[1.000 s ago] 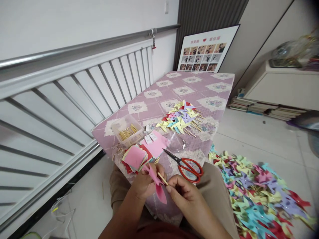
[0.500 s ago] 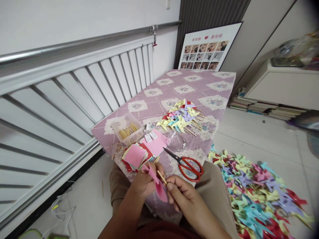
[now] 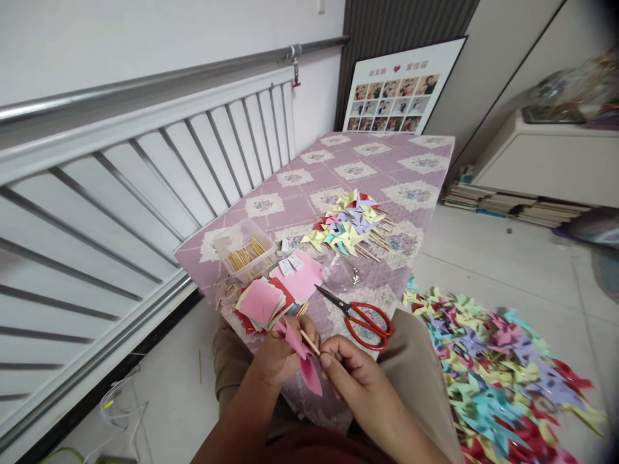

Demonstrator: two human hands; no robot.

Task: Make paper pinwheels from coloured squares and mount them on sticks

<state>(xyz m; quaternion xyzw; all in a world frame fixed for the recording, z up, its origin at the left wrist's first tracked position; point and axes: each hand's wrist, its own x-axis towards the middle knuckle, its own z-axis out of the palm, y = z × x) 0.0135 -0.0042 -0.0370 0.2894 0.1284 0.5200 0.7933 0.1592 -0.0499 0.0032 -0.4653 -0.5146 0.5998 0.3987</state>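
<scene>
head cam | POV above lap | looks fwd/dn | hands near, table beyond

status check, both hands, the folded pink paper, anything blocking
Left hand gripping folded pink paper. Right hand pinching end of thin stick. Red-handled scissors beyond right hand, not touching; no obstruction seen between hands.

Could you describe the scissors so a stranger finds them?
Look at the purple flowered tablecloth. Near its close end, beyond the right hand, lie the scissors. Dark blades and large red handle loops set them apart from the pink paper nearby.
</scene>
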